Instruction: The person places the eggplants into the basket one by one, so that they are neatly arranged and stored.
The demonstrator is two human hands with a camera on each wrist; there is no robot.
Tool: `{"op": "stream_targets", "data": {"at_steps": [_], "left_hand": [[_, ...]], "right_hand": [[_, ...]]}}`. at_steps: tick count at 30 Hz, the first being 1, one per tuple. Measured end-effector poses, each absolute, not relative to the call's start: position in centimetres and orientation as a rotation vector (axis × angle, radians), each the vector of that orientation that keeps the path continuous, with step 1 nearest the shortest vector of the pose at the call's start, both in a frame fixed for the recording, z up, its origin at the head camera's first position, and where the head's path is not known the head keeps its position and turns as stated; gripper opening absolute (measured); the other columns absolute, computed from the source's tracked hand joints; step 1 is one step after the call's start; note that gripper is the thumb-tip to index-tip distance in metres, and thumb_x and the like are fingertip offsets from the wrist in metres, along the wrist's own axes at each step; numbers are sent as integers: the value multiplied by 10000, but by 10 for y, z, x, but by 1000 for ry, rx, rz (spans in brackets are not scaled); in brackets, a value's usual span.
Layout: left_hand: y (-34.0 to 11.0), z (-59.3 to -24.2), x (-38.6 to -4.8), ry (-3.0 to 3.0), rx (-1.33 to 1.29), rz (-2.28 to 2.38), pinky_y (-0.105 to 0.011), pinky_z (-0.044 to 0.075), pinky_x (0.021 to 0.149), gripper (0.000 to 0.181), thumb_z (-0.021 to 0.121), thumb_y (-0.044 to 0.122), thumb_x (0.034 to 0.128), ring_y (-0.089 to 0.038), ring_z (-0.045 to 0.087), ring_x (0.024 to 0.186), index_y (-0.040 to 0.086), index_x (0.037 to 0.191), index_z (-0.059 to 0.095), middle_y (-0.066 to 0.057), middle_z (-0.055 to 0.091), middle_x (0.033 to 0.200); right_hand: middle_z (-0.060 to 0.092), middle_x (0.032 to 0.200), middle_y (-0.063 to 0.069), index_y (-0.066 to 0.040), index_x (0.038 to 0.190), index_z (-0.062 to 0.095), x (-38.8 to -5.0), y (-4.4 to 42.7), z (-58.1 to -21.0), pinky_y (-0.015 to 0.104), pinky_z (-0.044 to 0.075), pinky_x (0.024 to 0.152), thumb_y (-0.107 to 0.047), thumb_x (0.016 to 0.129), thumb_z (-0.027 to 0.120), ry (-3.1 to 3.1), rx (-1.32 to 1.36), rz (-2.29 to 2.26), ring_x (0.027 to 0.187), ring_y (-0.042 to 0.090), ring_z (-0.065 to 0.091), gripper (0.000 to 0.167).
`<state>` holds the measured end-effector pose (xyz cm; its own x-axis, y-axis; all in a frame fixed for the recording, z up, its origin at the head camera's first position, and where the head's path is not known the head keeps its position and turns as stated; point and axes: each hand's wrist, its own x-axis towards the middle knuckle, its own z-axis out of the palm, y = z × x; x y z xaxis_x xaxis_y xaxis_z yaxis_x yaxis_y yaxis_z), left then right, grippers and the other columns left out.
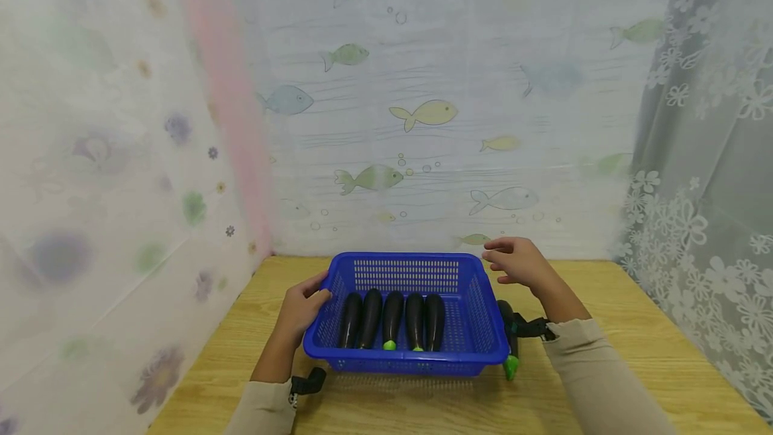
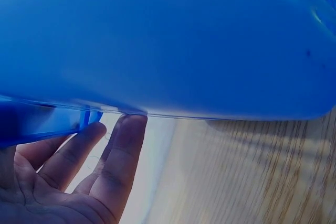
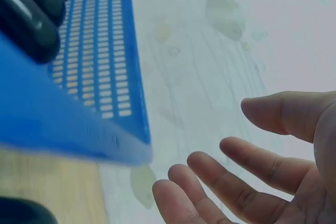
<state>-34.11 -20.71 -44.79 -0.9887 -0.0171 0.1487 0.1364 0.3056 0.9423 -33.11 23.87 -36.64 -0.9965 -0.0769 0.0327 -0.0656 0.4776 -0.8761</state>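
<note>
A blue plastic basket (image 1: 406, 357) with slotted walls sits on the table. Several dark eggplants (image 1: 392, 317) lie side by side in its left and middle part. My left hand (image 1: 302, 304) holds the basket's left side at the rim; in the left wrist view its fingertips (image 2: 134, 124) touch the blue plastic, and the thumb is hidden. Off the back right corner, my right hand (image 1: 516, 262) hovers with loosely spread fingers and nothing in them. Another eggplant (image 1: 511, 366) with a green stem end lies outside, along the basket's right side, partly covered by the right wrist's camera mount.
The wooden table (image 1: 628, 348) extends to both sides of the basket. Behind it hangs a white sheet (image 1: 423, 207) with fish drawings. A flowered sheet (image 1: 199, 274) borders the left, and a lacy curtain (image 1: 712, 274) the right.
</note>
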Motion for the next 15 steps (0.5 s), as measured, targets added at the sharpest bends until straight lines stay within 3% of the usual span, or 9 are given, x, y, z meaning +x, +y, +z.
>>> {"op": "stream_targets", "data": {"at_steps": [15], "left_hand": [[-210, -458, -348, -2421, -99, -1777, -515, 544, 1027, 542, 664, 181, 951, -342, 634, 1273, 170, 1487, 584, -128, 594, 1487]], "right_hand": [[469, 1538, 288, 4, 1509, 476, -315, 279, -391, 422, 618, 894, -387, 1032, 607, 2598, 40, -1686, 1354, 448, 542, 630]]}}
